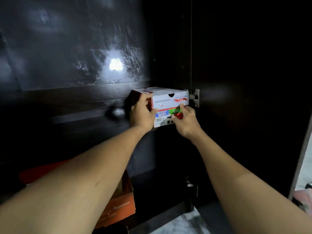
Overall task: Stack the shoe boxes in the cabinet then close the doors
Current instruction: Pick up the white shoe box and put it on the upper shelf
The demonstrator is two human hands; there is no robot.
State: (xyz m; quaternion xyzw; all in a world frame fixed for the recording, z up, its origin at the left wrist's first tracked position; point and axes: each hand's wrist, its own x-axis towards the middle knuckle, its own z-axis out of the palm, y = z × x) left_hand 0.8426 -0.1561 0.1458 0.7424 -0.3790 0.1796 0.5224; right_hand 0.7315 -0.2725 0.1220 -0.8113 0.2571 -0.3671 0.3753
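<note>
Both hands clasp the white shoe box [169,98] on the shelf [84,114], left hand [143,114] wrapping its left corner, right hand [184,118] gripping its lower right edge; stiff, light cardboard, best squeezed at the ends

A: How much of the white printed cardboard shoe box [168,100] shows?

B: Its lower corners sit behind the left hand [142,114] and the right hand [184,119], and the small label print is too blurred to read.

A: And the orange cardboard box [121,206] lower down?

B: Mostly covered by the left forearm; its logo is unreadable.

A: The dark wooden cabinet [236,81]?

B: Its right interior is lost in shadow. A pink object [303,197] is cut off at the right edge.
</note>
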